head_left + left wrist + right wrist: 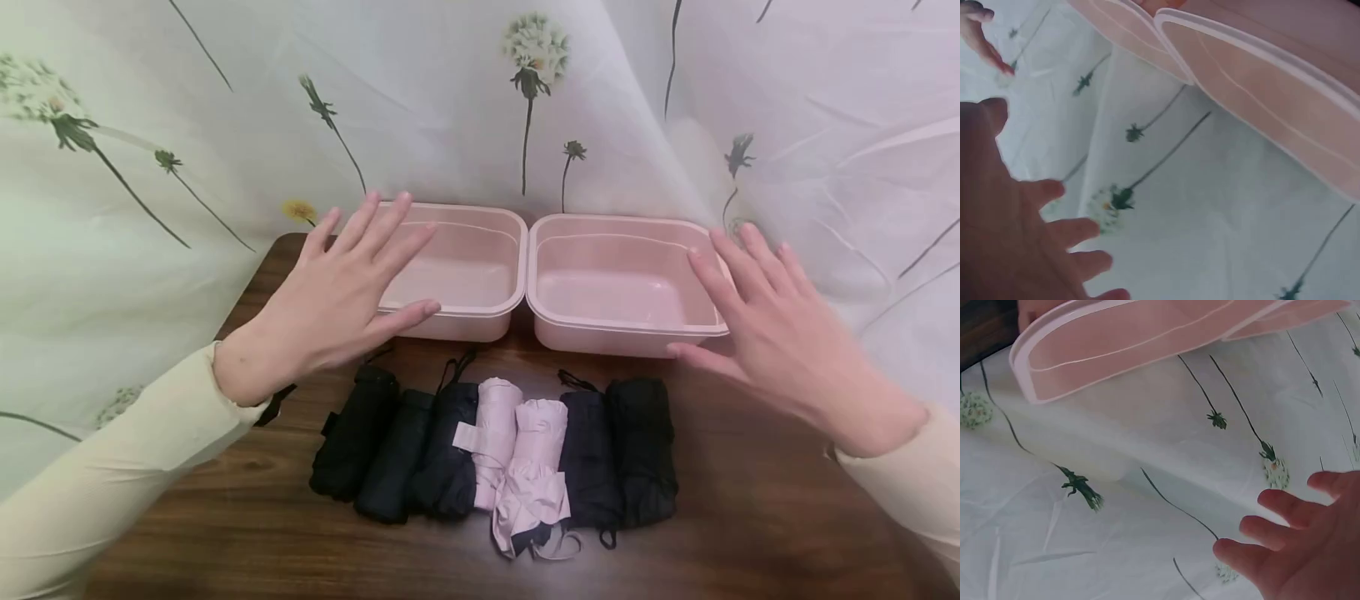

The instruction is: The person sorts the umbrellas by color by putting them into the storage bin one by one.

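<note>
My left hand (337, 283) hovers with spread fingers over the left side of a pink plastic tub (457, 325). On the other side, my right hand (780, 342) is held up, fingers apart, by the right end of a second pink tub (615, 337). Neither hand holds anything. In front of the tubs lies a row of what look like folded compact umbrellas. Two are pale pink, one (497, 408) beside another (536, 442). Dark ones flank them, including a black one (356, 433) at the left end and another (641, 450) at the right end.
The tubs stand side by side at the back of a dark wooden table (315, 554). Behind them hangs a white cloth (435, 108) printed with dandelions. Thin cord loops stick out from some umbrellas.
</note>
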The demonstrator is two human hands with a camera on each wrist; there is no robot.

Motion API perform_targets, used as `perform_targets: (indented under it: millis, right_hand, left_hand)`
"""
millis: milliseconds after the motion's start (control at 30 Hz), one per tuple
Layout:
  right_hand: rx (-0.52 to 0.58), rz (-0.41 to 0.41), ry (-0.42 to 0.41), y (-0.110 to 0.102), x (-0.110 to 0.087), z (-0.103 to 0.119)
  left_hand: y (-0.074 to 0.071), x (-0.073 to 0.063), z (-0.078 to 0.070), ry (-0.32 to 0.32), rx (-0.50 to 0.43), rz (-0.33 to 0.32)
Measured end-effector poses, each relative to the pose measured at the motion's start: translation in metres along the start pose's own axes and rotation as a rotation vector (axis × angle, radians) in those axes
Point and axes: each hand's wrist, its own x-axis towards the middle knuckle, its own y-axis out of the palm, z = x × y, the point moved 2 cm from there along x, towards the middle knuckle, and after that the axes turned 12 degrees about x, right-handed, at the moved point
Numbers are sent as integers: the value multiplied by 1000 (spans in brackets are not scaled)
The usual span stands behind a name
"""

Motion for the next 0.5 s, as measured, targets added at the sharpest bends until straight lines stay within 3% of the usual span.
perform_targets:
  millis: [100, 200, 400, 500]
  right_hand:
    - [42, -128, -12, -1, 0, 0]
    - [90, -257, 26, -3, -3, -1]
    - [135, -422, 315, -8, -20, -7]
    - [221, -522, 395, -6, -31, -12]
  left_hand:
    - [5, 0, 8, -54, -74, -39]
    - [13, -2, 18, -122, -157, -133]
    - [37, -7, 44, -351, -434, -380]
    - [52, -9, 59, -504, -586, -398]
